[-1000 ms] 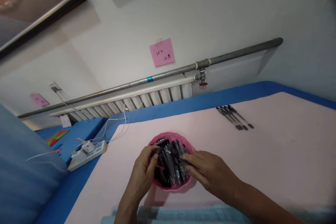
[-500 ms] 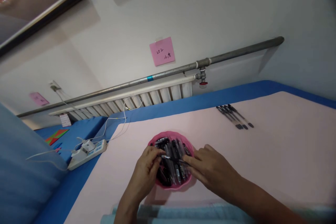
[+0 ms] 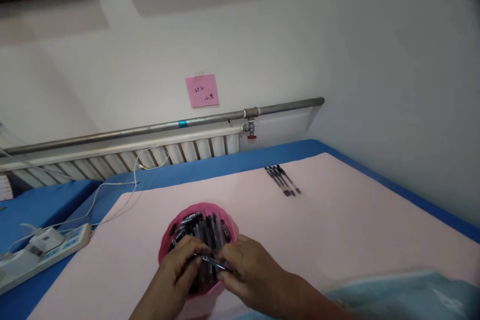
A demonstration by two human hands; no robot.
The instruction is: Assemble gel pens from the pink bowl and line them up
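Above the pink basket (image 3: 163,246), my left hand (image 3: 174,272) pinches one end of a dark pen (image 3: 213,262). The pen's other end is between the fingers of my right hand (image 3: 257,275). It lies nearly level, tilted slightly down to the right. Loose black and clear pens (image 3: 204,230) fill the basket, partly hidden behind both hands. Farther off to the right, several black pens (image 3: 281,180) lie side by side on the pale pink table cover (image 3: 337,220).
A white power strip (image 3: 71,245) with plugs and cables lies at the left. Behind the blue table edge (image 3: 225,162) stand a white radiator (image 3: 202,147) and a grey pipe (image 3: 210,117). A pink note (image 3: 202,91) is stuck on the wall. Light blue cloth (image 3: 405,295) is at lower right.
My view has turned, so the basket, pens and wall note sit farther left in the picture. Both hands still hold the pen over the basket.
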